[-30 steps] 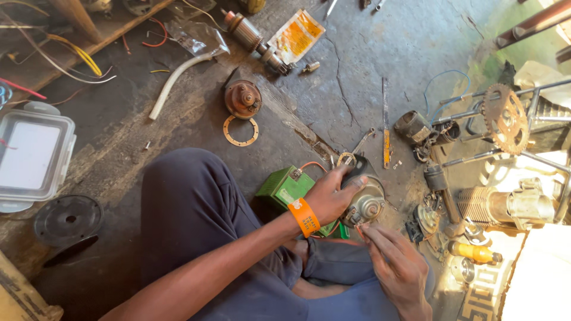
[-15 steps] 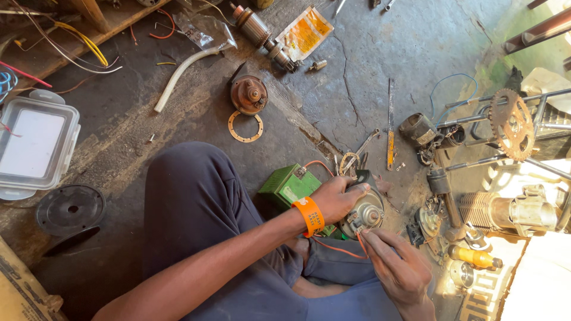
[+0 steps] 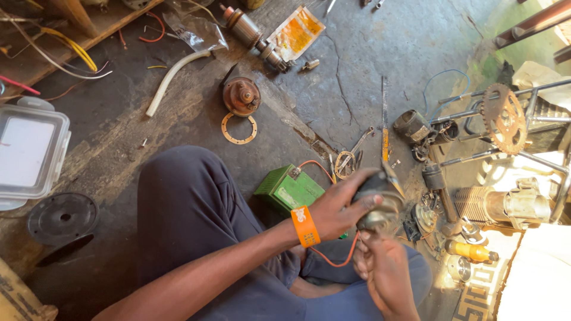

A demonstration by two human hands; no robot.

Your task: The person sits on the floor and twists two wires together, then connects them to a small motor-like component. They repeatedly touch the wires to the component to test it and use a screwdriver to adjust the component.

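Two hands on one small motor (image 3: 380,199), left hand (image 3: 339,208) fingers wrapped around it, right hand (image 3: 380,270) fingers pinched beneath (grip unclear)

Cluttered workshop floor of dark, stained concrete, seen from above in daylight.

A long crack (image 3: 339,65) runs through the grey concrete floor (image 3: 380,41), which is streaked with oil and dust. A wooden plank (image 3: 89,24) strewn with coloured wires crosses the upper left corner. Strong sunlight washes out the lower right corner, where a patterned pale mat (image 3: 476,291) lies; a greenish stain marks the floor at upper right.
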